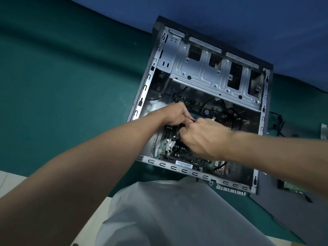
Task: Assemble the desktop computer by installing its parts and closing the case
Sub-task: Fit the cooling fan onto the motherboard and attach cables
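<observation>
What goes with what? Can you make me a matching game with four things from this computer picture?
Things:
1 motherboard
2 drive cage
3 barcode sticker
4 table mat

Matches:
A teal, under the case
B green, inside the case
C white, by the case's near rim
D silver, at the case's far end

Pairs: 1-B, 2-D, 3-C, 4-A

left hand (174,115) curled, right hand (200,137) curled, touching

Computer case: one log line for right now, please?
open grey metal computer case: lying flat | green motherboard: inside | left hand, right hand: curled together over it | grasp: unclear
</observation>
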Motion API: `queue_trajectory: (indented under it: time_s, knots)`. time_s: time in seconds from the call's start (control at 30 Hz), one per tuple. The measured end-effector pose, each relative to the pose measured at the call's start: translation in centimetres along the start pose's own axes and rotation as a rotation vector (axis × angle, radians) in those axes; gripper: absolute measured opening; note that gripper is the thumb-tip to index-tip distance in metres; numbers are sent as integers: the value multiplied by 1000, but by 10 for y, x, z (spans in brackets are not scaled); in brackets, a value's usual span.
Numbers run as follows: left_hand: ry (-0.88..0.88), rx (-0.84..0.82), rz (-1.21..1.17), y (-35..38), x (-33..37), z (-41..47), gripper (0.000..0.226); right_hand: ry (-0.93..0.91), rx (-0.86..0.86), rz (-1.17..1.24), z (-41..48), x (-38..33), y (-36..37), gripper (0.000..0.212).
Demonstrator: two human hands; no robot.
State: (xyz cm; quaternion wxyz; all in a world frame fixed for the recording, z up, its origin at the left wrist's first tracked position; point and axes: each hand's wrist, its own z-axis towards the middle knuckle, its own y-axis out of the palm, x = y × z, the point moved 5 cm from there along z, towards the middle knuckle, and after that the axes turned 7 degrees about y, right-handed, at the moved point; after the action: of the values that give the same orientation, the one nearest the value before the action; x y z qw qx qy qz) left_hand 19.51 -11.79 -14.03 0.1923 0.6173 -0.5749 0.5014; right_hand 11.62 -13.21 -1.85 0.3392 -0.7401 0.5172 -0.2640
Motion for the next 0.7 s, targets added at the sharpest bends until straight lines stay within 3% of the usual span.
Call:
queue_trajectory:
  time_s: [0.1,0.17,0.23,0.3,0.43,0.5,0.6,0.7]
  knots:
    - [-1,24,12,-2,0,0,13,620,-69,650,7,24,13,26]
    - [-1,17,21,-4,1,0,17,813,-128,816,9,33,14,25]
    - [-4,18,23,-5,2,-1,23,706,-257,796,8,28,5,21]
    - [9,14,48,-4,3,-1,39,457,-307,534,6,21,-5,14]
    - [10,-3,66,-6,6,-5,46,-81,-96,-190,1,-7,-24,25]
    - [31,-6,81,-6,9,-7,56,-228,-21,-356,-1,-18,-26,33]
    - [42,5,69,-6,8,-5,53,-123,-51,-184,2,-17,-21,24]
    - [9,36,39,-6,5,-5,49,448,-104,490,12,14,-8,27]
